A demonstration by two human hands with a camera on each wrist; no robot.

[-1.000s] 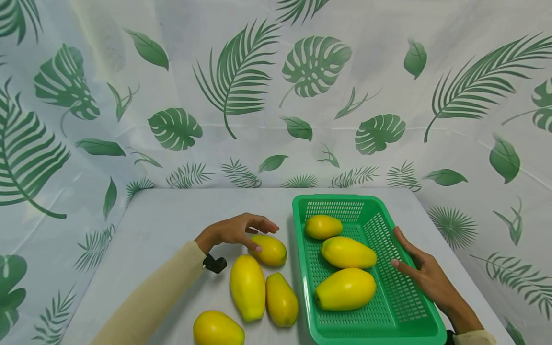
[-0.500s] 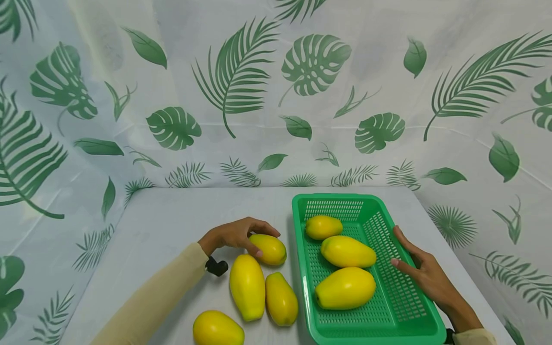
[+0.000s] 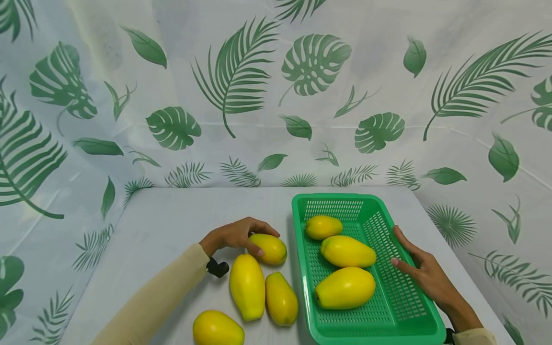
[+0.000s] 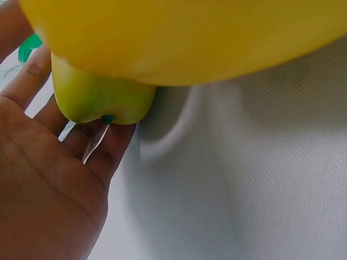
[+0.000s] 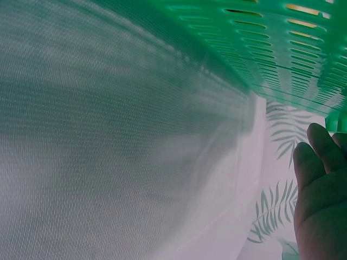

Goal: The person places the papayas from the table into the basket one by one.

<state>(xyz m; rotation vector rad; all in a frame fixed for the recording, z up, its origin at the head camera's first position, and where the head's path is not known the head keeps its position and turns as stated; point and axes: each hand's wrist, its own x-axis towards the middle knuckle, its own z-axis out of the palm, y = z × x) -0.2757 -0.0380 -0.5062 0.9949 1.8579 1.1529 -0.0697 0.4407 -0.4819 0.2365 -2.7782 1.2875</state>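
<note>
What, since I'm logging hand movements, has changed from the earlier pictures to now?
The left hand has come down: its fingers, raised above the farthest loose fruit a second ago, now close around it. The right hand stays at the basket; the three fruits inside and the other loose fruits lie as before.

Three papayas (image 3: 348,251) lay in the basket (image 3: 379,337) on the table (image 3: 181,211); left of the basket lay four others (image 3: 247,287), the rearmost papaya (image 3: 273,250) at the left hand (image 3: 235,233).
</note>
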